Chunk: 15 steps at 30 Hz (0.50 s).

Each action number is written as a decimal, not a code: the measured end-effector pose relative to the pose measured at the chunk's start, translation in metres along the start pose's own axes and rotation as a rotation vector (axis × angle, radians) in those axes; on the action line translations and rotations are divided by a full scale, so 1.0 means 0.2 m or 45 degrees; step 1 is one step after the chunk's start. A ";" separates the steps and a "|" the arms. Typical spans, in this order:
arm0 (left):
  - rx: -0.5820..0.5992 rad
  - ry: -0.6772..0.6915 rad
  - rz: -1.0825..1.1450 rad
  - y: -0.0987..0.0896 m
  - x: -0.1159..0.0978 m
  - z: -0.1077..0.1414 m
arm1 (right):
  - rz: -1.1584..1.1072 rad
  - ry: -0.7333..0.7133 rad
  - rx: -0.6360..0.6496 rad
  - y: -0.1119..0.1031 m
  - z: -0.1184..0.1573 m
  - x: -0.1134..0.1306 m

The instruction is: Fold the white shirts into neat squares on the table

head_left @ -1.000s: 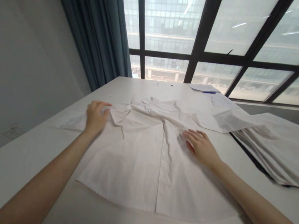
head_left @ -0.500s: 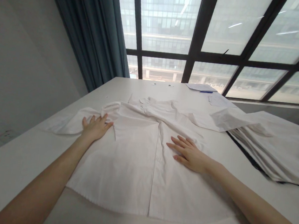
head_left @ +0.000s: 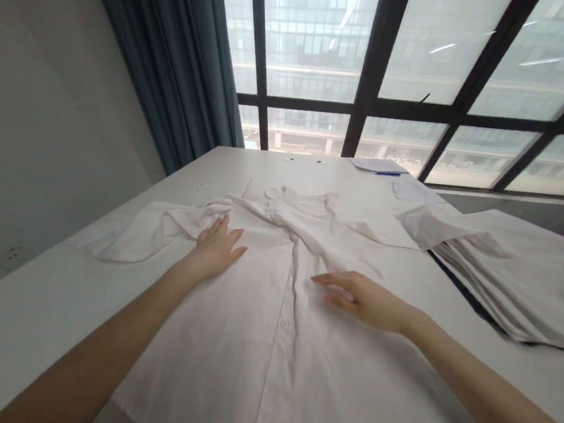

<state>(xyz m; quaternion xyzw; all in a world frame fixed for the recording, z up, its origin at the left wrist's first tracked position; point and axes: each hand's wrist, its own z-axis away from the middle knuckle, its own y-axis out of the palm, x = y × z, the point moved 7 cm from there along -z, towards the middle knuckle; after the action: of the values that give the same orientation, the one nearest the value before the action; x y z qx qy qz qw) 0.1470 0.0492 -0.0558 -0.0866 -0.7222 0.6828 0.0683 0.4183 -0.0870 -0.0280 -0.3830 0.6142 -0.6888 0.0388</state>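
Note:
A white button-front shirt (head_left: 238, 300) lies spread on the table, its collar toward the window and its front placket running down the middle. My left hand (head_left: 213, 250) rests on the shirt near the left armhole, fingers spread. To the right of the placket is my right hand (head_left: 361, 299), palm down, its fingers stretched out and slightly bent over the cloth; its lower fingers are blurred. The left sleeve (head_left: 130, 233) lies out to the side in loose folds. On the other side the right sleeve (head_left: 384, 229) reaches toward a fabric stack.
A stack of folded white fabric (head_left: 524, 281) with a dark layer beneath sits on the right of the white table (head_left: 10, 338). Papers (head_left: 416, 190) and a blue pen (head_left: 388, 174) lie at the far end. A blue curtain (head_left: 177, 62) and windows stand behind.
My left hand has moved right and slightly away from the left sleeve. My right hand's fingers have drawn closer together. The shirt's lower part has spread nearer to me, and the left sleeve has shifted.

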 end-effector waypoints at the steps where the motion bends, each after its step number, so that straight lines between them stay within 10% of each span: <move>1: 0.011 0.063 0.013 0.02 -0.04 0.00 | -0.015 0.035 -0.105 -0.05 -0.02 -0.04; 6: 0.080 0.097 0.027 0.11 -0.11 -0.13 | 0.361 0.172 -0.473 -0.18 -0.17 -0.32; 15: 0.060 0.043 -0.041 0.18 -0.15 -0.28 | 0.565 0.379 -0.293 -0.07 -0.51 -0.65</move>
<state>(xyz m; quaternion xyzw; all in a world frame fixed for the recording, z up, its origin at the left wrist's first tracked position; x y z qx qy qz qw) 0.1895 0.1001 -0.0879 -0.0849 -0.7059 0.6969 0.0935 0.4563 0.0664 -0.0737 -0.1359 0.7560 -0.6380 0.0546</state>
